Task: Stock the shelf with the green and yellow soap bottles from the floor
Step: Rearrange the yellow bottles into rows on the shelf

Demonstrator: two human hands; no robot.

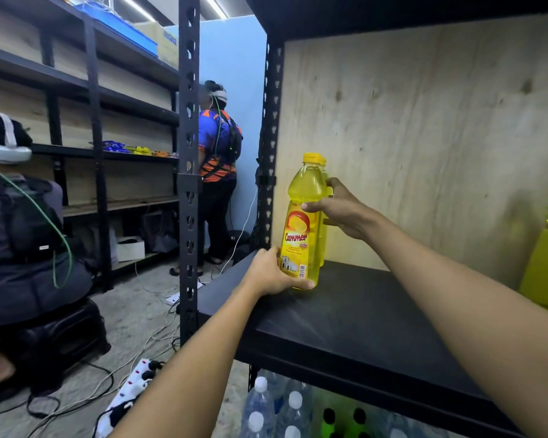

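Bottle [305, 184] held upright: left grip [272, 273] low, right grip [340, 210] higher.

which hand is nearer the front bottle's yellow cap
Right. The right hand holds the front bottle at its middle, below the yellow cap; the left hand grips its base, farther down.

water bottles [260, 406]: bottom right | power strip [130, 390]: on floor | standing person [219, 137]: back turned

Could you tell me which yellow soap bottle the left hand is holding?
The front yellow soap bottle, label showing; the rear bottle stands mostly hidden behind it.
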